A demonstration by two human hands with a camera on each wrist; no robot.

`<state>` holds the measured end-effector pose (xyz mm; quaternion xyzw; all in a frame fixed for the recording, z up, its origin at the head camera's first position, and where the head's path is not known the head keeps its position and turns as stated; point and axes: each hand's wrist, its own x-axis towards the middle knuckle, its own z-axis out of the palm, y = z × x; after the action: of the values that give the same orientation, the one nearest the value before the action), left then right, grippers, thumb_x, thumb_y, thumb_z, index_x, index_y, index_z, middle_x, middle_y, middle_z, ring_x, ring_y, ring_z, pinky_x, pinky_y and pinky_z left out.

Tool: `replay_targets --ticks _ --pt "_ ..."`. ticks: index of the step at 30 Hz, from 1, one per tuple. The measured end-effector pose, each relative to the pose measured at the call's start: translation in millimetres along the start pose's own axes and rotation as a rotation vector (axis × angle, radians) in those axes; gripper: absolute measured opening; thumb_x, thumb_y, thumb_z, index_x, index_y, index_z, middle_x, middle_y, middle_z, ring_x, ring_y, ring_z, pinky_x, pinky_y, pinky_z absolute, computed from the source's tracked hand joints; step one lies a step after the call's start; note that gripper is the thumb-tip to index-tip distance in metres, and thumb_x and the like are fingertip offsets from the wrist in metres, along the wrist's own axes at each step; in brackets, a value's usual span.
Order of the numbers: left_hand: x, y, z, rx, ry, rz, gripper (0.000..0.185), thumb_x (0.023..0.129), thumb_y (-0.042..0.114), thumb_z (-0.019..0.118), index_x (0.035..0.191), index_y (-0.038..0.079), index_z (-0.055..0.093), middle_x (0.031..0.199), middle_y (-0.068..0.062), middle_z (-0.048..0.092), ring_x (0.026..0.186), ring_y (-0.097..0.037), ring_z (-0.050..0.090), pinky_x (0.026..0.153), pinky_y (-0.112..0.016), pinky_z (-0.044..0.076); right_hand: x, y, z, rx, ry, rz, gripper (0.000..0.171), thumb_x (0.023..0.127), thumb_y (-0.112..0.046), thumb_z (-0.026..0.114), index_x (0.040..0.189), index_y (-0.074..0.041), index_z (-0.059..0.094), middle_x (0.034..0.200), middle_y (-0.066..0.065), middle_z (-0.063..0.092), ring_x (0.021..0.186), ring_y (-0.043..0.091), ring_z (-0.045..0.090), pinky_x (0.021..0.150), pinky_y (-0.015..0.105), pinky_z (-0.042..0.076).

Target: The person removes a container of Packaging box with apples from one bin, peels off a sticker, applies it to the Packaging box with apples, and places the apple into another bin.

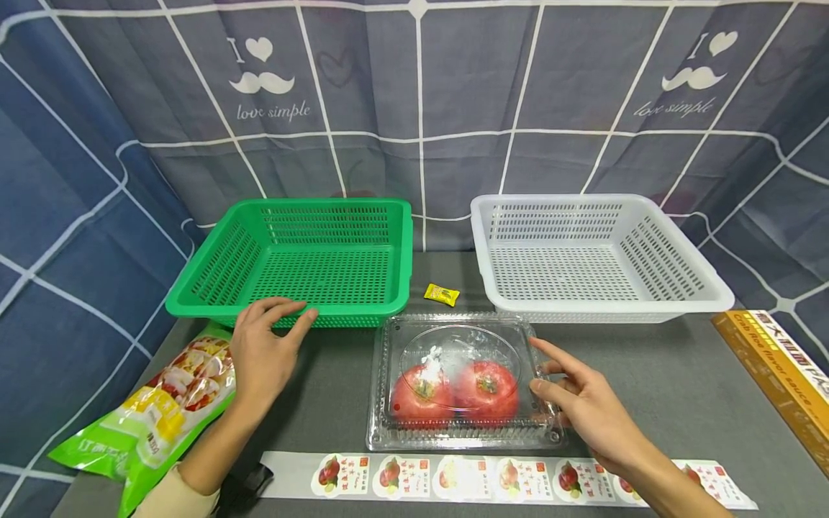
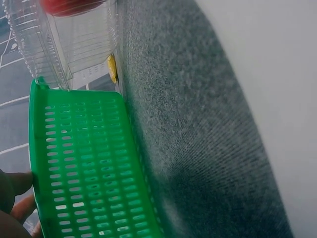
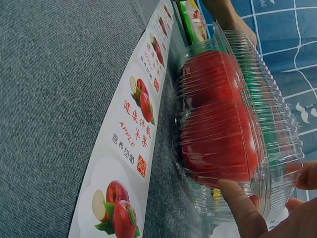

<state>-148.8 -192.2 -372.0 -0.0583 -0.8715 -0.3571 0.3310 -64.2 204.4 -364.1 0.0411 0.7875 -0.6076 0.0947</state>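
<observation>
You are resting your left hand (image 1: 262, 352) on the grey table (image 1: 660, 374) just in front of the green basket (image 1: 304, 259), with the fingers spread and relaxed, their tips lying against the basket's near rim and gripping nothing; in the left wrist view the fingertips (image 2: 17, 186) are showing at the edge of the green basket (image 2: 89, 168). Your right hand (image 1: 583, 403) is reaching in from the right toward the clear plastic clamshell box (image 1: 460, 378), its fingers held apart and nearly straight, with the tips touching the box's right side rather than closing around it. In the right wrist view your thumb (image 3: 237, 208) is pressing against the near corner of the clamshell box (image 3: 237, 129). The box is sitting shut in the middle of the table, between the two baskets and a strip of apple stickers (image 1: 492, 476), and it is holding two tomatoes (image 1: 453, 392) lying side by side. The sticker strip (image 3: 131, 144) is lying flat just beside the box along the table's near edge. The white basket (image 1: 596, 252) is standing behind the box to the right, and a small yellow candy (image 1: 442, 293) is lying between the two baskets. A green snack bag (image 1: 155, 403) is lying beside your left wrist, and an orange carton (image 1: 777, 374) is lying at the far right.
</observation>
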Motion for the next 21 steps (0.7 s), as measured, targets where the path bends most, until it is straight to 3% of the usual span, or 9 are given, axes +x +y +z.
replay_targets --ticks 4,8,13,16,19,21 --pt "-0.5 0.2 -1.7 0.003 -0.021 0.005 0.024 0.082 0.015 0.082 0.101 0.000 0.076 0.108 -0.018 0.065 0.112 -0.042 0.051 0.095 -0.057 0.036 1 -2 0 0.004 -0.001 0.015 0.062 0.098 -0.016 0.063 0.154 -0.020 0.036 0.132 0.021 0.040 0.083 0.018 0.052 0.060 0.032 0.050" --pt "-2.4 1.8 -8.8 0.033 -0.104 0.022 0.029 0.085 0.016 0.079 0.110 0.001 0.074 0.118 -0.018 0.062 0.121 -0.041 0.048 0.097 -0.059 0.036 0 -3 -2 -0.018 -0.020 0.025 0.063 0.099 -0.019 0.062 0.155 -0.022 0.034 0.135 0.022 0.040 0.087 0.020 0.054 0.065 0.034 0.052" --pt "-9.2 6.6 -19.0 0.044 -0.235 0.033 0.039 0.088 0.020 0.077 0.121 0.003 0.069 0.142 -0.019 0.051 0.143 -0.037 0.028 0.104 -0.068 0.026 -2 -5 -7 -0.118 -0.046 -0.024 0.061 0.099 -0.028 0.062 0.154 -0.026 0.035 0.140 0.018 0.041 0.096 0.025 0.057 0.069 0.036 0.052" --pt "-13.8 9.2 -23.5 0.013 -0.252 0.037 0.039 0.087 0.018 0.077 0.123 0.003 0.069 0.151 -0.018 0.040 0.147 -0.036 0.016 0.105 -0.073 0.019 -4 -8 -11 -0.201 -0.036 -0.082 0.059 0.098 -0.032 0.062 0.152 -0.026 0.039 0.144 0.013 0.041 0.105 0.028 0.057 0.076 0.040 0.051" --pt "-18.2 13.5 -28.9 -0.003 -0.234 0.042 0.038 0.086 0.015 0.078 0.121 0.004 0.070 0.151 -0.016 0.041 0.144 -0.039 0.023 0.101 -0.072 0.024 -7 -11 -12 -0.250 0.002 -0.150 0.056 0.098 -0.031 0.063 0.150 -0.022 0.043 0.144 0.008 0.043 0.118 0.028 0.051 0.086 0.046 0.049" --pt "-22.2 17.5 -32.4 -0.017 -0.238 0.033 0.036 0.086 0.014 0.078 0.119 0.005 0.071 0.145 -0.014 0.047 0.134 -0.039 0.039 0.096 -0.064 0.035 -10 -13 -12 -0.275 0.041 -0.211 0.053 0.098 -0.026 0.065 0.147 -0.019 0.047 0.142 0.006 0.046 0.121 0.026 0.048 0.093 0.041 0.049"
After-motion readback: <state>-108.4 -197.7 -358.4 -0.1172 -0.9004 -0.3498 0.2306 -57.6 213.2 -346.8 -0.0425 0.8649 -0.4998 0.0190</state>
